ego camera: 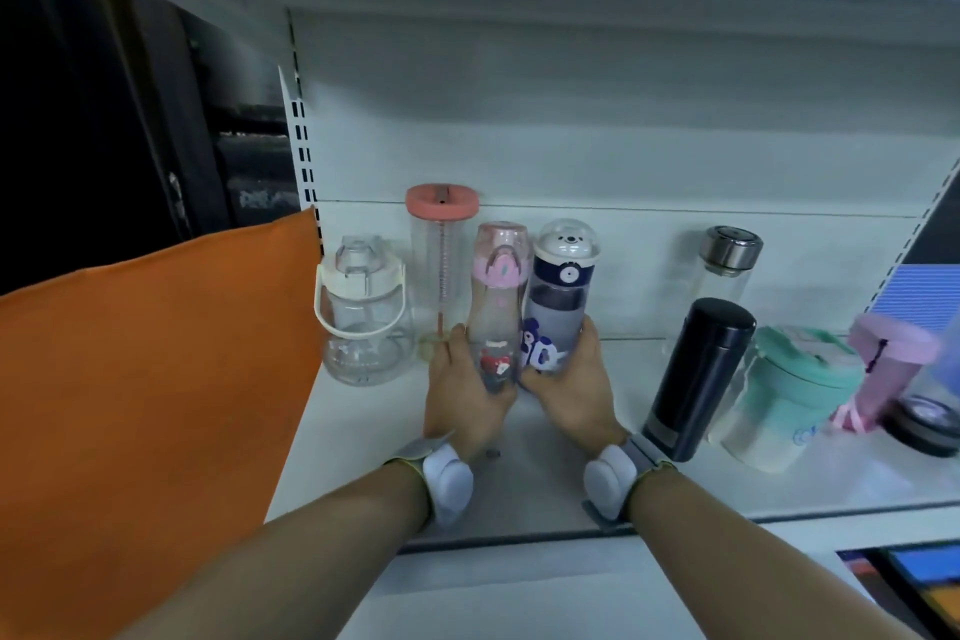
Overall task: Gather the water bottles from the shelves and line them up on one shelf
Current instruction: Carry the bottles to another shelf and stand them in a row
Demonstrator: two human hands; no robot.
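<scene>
The white shelf [649, 478] carried every bottle, with an orange panel [156, 405] at its left end. Your left hand [467, 395] curled its fingers round the pink-capped bottle [496, 307]; your right hand [571, 390] wrapped the bear-lid bottle [558, 296], the two touching. Left of them stood a handled clear jug [361, 312] and straw tumbler [441, 270]; right, a black flask [698, 379].
</scene>
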